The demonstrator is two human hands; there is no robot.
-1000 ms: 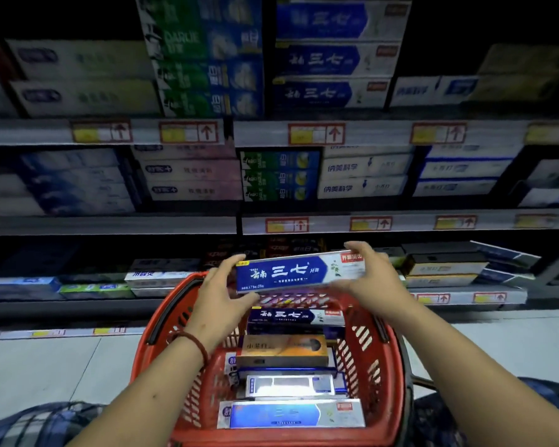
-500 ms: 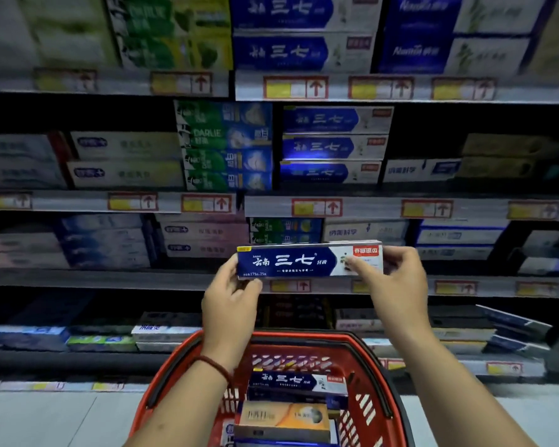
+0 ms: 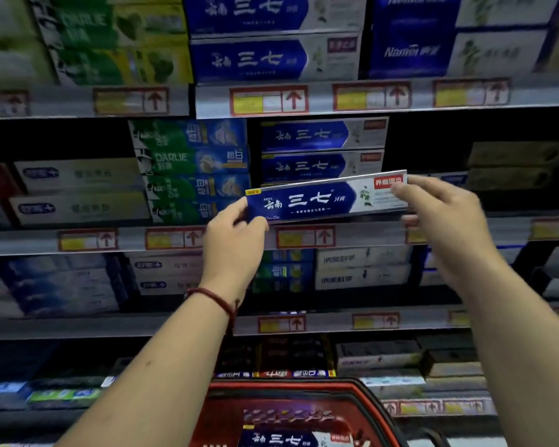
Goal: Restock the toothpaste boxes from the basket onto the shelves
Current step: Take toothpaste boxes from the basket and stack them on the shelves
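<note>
Two hands held one blue toothpaste box (image 3: 317, 201) at a shelf (image 3: 368, 235).
Left hand (image 3: 233, 240) pinched its left end, right hand (image 3: 446, 214) its right, between thumb and fingers; matching boxes (image 3: 304, 135) stacked just beyond.

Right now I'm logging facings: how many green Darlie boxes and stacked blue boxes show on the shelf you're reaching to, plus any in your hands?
Green Darlie boxes: 4
Stacked blue boxes: 2 in view; any behind the held one is hidden
Held blue box, pinched by left hand and right hand: 1
Total: 7
</note>
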